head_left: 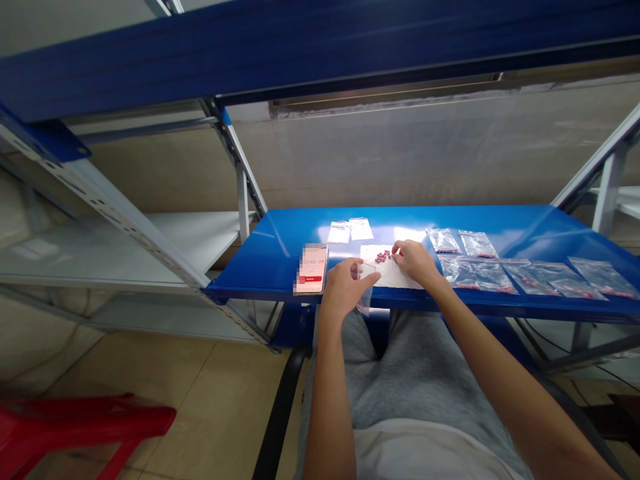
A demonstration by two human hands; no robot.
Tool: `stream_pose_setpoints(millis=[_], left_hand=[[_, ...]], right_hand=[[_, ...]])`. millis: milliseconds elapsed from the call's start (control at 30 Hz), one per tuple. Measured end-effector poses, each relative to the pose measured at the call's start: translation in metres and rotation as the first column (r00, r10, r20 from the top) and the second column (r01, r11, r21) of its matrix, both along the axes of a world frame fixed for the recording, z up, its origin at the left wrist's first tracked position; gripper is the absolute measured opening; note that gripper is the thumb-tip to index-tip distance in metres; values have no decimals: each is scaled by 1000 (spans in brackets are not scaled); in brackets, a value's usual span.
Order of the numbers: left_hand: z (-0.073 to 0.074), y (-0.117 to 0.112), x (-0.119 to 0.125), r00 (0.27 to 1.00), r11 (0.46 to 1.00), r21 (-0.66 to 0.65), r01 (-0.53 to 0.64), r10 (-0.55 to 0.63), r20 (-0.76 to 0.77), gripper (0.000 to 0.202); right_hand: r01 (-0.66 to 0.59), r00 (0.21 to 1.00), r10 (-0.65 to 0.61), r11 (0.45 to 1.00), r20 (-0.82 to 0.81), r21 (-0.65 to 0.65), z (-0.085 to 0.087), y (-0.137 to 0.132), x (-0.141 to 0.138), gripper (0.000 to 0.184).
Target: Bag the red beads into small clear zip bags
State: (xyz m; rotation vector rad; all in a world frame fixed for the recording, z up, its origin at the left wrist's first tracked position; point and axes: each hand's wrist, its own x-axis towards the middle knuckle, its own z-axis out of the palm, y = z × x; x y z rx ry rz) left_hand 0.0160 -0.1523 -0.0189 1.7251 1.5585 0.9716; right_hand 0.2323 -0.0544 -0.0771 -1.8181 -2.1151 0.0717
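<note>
My left hand (345,287) holds a small clear zip bag (365,300) at the shelf's front edge, its mouth held apart and its lower end hanging down. A few reddish bits show near the bag's bottom. On a white paper sheet (400,277) lies a little pile of dark red beads or pellets (383,256); their exact kind is too small to tell. My right hand (413,259) is at the right side of this pile, thumb and fingertips pinched together. Whatever is between those fingertips is hidden.
Several clear bags with red pieces (530,275) lie along the right side of the blue shelf (270,247). Flat white-looking bags (350,231) are behind. A phone (313,270) lies left of my left hand. A blue beam (320,53) crosses overhead; a red stool (85,427) stands lower left.
</note>
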Motion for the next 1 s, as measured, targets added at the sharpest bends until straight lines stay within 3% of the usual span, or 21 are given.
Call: stream_pose_setpoints(millis=[200, 333, 467, 667, 733, 800, 933, 1000], left_hand=[[1, 0, -1, 1000, 1000, -15, 8, -9, -14, 46], [2, -1, 0, 999, 999, -12, 47, -47, -11, 48], [5, -4, 3, 996, 996, 1, 85, -85, -5, 49], [8, -5, 4, 992, 992, 6, 126, -126, -24, 45], [7, -5, 4, 993, 993, 10, 118, -118, -30, 46], [7, -4, 3, 994, 995, 10, 103, -102, -40, 48], [7, -4, 2, 995, 996, 3, 88, -87, -44, 51], [6, -3, 2, 996, 997, -2, 83, -83, -40, 51]], right_hand=[[-11, 998, 13, 999, -58, 32, 11, -7, -2, 15], [-183, 942, 177, 983, -285, 5, 37, -24, -4, 16], [-443, 798, 384, 896, -464, -21, 66, -42, -12, 24], [-606, 757, 507, 781, -413, -153, 84, -50, -19, 28], [-603, 758, 503, 783, -415, -153, 82, -48, -17, 27], [-557, 778, 462, 821, -426, -128, 77, -42, -12, 26], [-289, 907, 258, 956, -334, -44, 57, -27, -2, 21], [-175, 957, 168, 985, -236, -10, 45, -20, 2, 20]])
